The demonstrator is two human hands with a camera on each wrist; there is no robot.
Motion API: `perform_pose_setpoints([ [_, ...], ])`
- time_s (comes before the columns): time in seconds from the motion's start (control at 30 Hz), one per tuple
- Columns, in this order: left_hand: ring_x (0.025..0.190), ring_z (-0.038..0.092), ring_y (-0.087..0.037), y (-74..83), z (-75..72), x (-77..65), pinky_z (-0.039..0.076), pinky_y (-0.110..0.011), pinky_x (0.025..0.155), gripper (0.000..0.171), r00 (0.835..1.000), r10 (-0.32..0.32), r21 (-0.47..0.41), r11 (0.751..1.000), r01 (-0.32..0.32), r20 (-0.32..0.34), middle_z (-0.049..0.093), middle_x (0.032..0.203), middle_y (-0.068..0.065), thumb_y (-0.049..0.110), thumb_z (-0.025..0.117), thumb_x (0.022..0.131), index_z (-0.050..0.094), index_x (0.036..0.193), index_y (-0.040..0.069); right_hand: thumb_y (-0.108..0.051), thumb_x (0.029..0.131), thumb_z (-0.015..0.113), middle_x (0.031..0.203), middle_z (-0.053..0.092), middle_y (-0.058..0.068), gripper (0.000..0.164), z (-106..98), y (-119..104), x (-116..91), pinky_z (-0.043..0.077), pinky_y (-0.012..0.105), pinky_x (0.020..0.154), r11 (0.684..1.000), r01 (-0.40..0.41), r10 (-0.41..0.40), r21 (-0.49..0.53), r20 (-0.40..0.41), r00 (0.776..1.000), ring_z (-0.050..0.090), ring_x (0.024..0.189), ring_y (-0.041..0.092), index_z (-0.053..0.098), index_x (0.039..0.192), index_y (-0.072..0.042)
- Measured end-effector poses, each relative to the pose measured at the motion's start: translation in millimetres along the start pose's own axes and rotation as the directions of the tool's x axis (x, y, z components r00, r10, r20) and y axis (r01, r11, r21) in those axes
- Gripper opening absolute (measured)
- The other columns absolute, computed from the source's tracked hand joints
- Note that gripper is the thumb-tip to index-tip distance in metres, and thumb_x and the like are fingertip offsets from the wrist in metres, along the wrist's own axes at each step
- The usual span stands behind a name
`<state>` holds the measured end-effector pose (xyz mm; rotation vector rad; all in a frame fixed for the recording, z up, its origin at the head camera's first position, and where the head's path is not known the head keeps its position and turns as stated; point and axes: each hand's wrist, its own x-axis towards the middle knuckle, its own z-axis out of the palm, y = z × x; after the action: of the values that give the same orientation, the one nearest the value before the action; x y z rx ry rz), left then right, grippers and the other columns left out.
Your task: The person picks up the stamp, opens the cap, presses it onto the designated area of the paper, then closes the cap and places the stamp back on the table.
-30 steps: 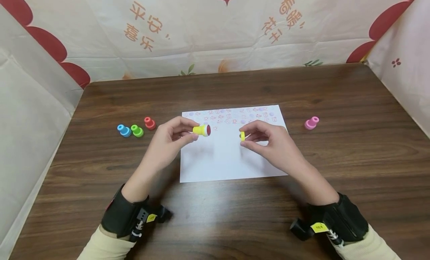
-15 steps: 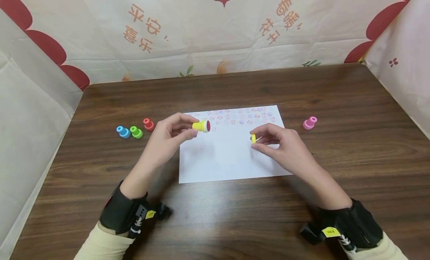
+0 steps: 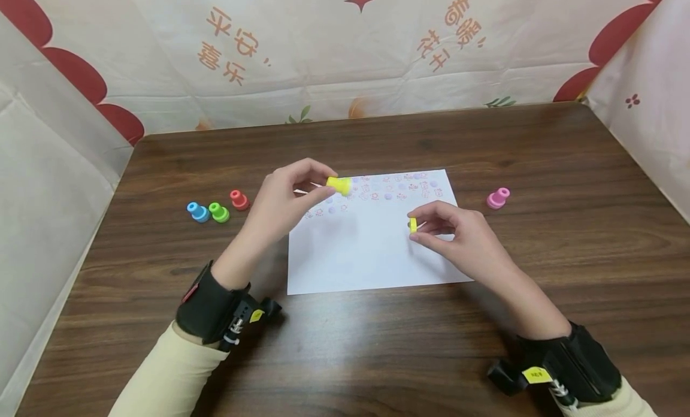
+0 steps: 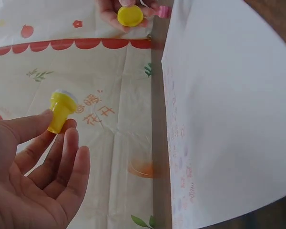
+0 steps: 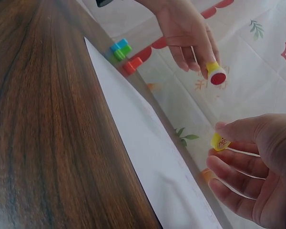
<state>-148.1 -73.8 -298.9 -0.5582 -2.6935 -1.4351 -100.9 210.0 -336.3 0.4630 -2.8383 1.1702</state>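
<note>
Above the upper left part of a white sheet of paper (image 3: 366, 255), my left hand (image 3: 288, 195) pinches a yellow toy stamp (image 3: 339, 186) between thumb and fingers. The stamp's round dark red face (image 5: 218, 78) shows in the right wrist view. My right hand (image 3: 458, 231) pinches the yellow stamp cap (image 3: 412, 225) over the paper's right side. In the left wrist view the cap (image 4: 130, 16) appears as a round yellow disc. Small red and purple prints (image 3: 401, 188) run in rows along the paper's far part.
Left of the paper stand a blue stamp (image 3: 197, 212), a green stamp (image 3: 218, 212) and a red stamp (image 3: 239, 200). A pink stamp (image 3: 498, 198) stands to the right. A printed cloth (image 3: 323, 51) hangs behind the brown wooden table (image 3: 377, 351).
My left hand has moved forward and slightly right with the yellow stamp, whose red face has turned out of the head view. My right hand has drawn the cap to the right.
</note>
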Motion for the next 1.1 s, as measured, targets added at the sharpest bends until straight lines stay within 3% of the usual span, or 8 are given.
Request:
perform_pose_setpoints([
  [0.17,0.084,0.062,-0.015,9.1,9.3,9.8,0.057,-0.035,0.077,0.021,1.0,0.026,0.188,0.982,-0.027,0.012,0.073,0.096,-0.003,0.018,0.072,0.085,0.067,0.105,0.013,-0.009,0.078,0.078,0.089,0.073,0.005,0.031,-1,3,-2,0.057,0.046,0.074,1.0,-0.004,0.004,0.005,-0.005,1.0,0.064,0.077,0.013,0.068,0.107,-0.008],
  [0.37,0.084,0.063,-0.014,16.5,20.8,18.2,0.055,-0.031,0.068,0.022,0.996,0.053,0.444,0.892,-0.079,0.072,0.073,0.1,-0.001,0.023,0.071,0.086,0.067,0.107,0.017,-0.009,0.078,0.078,0.09,0.073,0.005,0.031,-2,5,-3,0.057,0.045,0.074,1.0,-0.014,0.014,-0.002,-0.002,1.0,0.064,0.076,0.013,0.068,0.108,-0.008],
  [0.5,0.08,0.062,-0.012,17.8,27.2,24.1,0.053,-0.028,0.061,0.021,0.994,0.054,0.519,0.849,-0.098,0.1,0.072,0.099,-0.001,0.024,0.071,0.086,0.068,0.106,0.017,-0.009,0.078,0.078,0.091,0.073,0.005,0.031,-2,7,-5,0.057,0.046,0.074,1.0,-0.022,0.022,-0.002,-0.003,1.0,0.064,0.077,0.013,0.068,0.107,-0.009],
  [0.6,0.077,0.06,-0.011,16.9,30.5,27.1,0.052,-0.027,0.059,0.02,0.993,0.048,0.526,0.845,-0.099,0.11,0.072,0.095,0.0,0.025,0.07,0.087,0.068,0.105,0.018,-0.009,0.078,0.078,0.091,0.073,0.005,0.031,-2,8,-6,0.058,0.046,0.074,1.0,-0.018,0.018,-0.002,-0.007,1.0,0.064,0.076,0.013,0.068,0.107,-0.009],
  [0.7,0.077,0.059,-0.012,14.0,29.9,28.3,0.052,-0.029,0.063,0.02,0.994,0.024,0.419,0.906,-0.066,0.106,0.072,0.092,0.0,0.025,0.07,0.087,0.069,0.105,0.016,-0.008,0.078,0.078,0.091,0.073,0.005,0.031,-3,9,-7,0.058,0.047,0.075,1.0,-0.012,0.012,0.004,-0.012,1.0,0.064,0.076,0.013,0.068,0.107,-0.008],
  [0.83,0.079,0.061,-0.019,6.0,22.1,27.9,0.052,-0.034,0.069,0.02,0.992,-0.04,0.089,0.996,0.029,0.121,0.072,0.092,-0.007,0.021,0.069,0.088,0.069,0.106,0.011,-0.007,0.077,0.078,0.091,0.073,0.007,0.031,-4,9,-7,0.058,0.049,0.076,1.0,-0.015,0.015,0.009,-0.013,1.0,0.065,0.076,0.015,0.068,0.107,-0.007],
  [0.97,0.085,0.066,-0.025,-1.7,11.9,25.2,0.058,-0.038,0.082,0.023,0.977,-0.109,-0.189,0.971,0.144,0.182,0.071,0.103,-0.016,0.016,0.065,0.091,0.066,0.111,0.005,-0.007,0.077,0.078,0.09,0.073,0.007,0.031,-5,10,-7,0.058,0.049,0.076,1.0,-0.012,0.012,0.011,-0.017,1.0,0.065,0.076,0.015,0.068,0.106,-0.007],
  [1.1,0.094,0.067,-0.029,-4.4,3.6,20.2,0.057,-0.044,0.088,0.028,0.96,-0.157,-0.322,0.919,0.228,0.232,0.068,0.111,-0.02,0.015,0.063,0.092,0.062,0.117,0.001,-0.007,0.077,0.078,0.089,0.073,0.006,0.03,-5,10,-7,0.058,0.048,0.075,1.0,-0.009,0.009,0.009,-0.017,1.0,0.065,0.076,0.015,0.068,0.106,-0.007],
])
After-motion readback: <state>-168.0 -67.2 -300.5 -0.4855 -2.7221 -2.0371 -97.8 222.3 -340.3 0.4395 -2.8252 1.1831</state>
